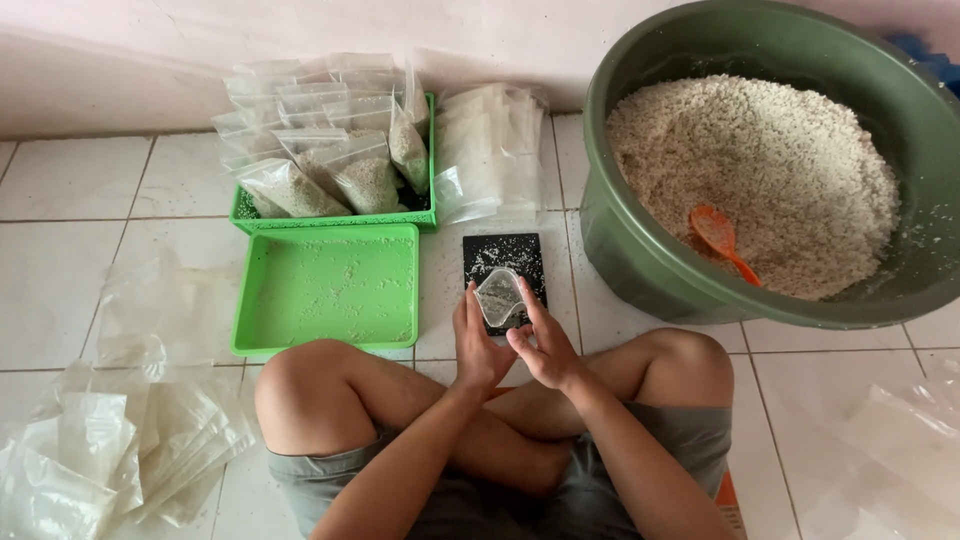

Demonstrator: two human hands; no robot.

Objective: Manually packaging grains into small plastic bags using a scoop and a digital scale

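Note:
My left hand and my right hand together hold a small clear plastic bag open at its mouth. A little whitish grain lies in the bag. The bag rests over a small black scale dusted with grains on the tiled floor. I sit cross-legged, with my knees on either side of my hands.
A large green basin of white rice with an orange scoop stands at the right. A green tray lies left of the scale, behind it a green basket of filled bags. Empty plastic bags lie at lower left.

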